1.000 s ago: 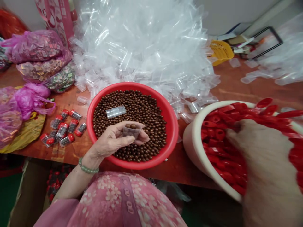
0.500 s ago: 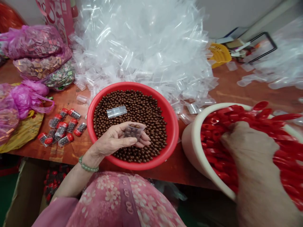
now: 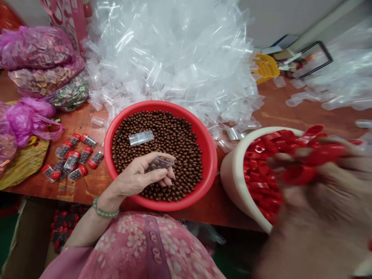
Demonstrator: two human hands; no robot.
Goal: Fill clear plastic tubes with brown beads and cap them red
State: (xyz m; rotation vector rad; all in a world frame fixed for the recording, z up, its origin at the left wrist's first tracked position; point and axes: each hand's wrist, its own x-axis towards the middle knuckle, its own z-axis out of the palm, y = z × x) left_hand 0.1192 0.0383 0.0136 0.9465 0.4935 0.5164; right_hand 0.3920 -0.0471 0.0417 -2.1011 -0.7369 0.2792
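Note:
My left hand (image 3: 142, 174) holds a small clear plastic container (image 3: 159, 162) with brown balls in it, over a red basin (image 3: 213, 159). The basin is full of brown balls (image 3: 180, 135), and another clear container (image 3: 141, 138) lies on them. At the right, my right hand (image 3: 316, 193) is blurred by motion above a white bucket (image 3: 236, 174) of red caps (image 3: 261, 174). Its fingers are closed around red caps (image 3: 299, 173).
A large heap of clear containers (image 3: 174, 50) stands behind the basin. Several filled, red-capped containers (image 3: 70, 159) lie at the left, near pink bags (image 3: 37, 46). A yellow basket (image 3: 266, 68) is at the back right. Below the table edge sits a box (image 3: 29, 236).
My right hand has risen out of the red caps, now with some in its fingers. The container in my left hand has tilted slightly. The whole view has shifted a little.

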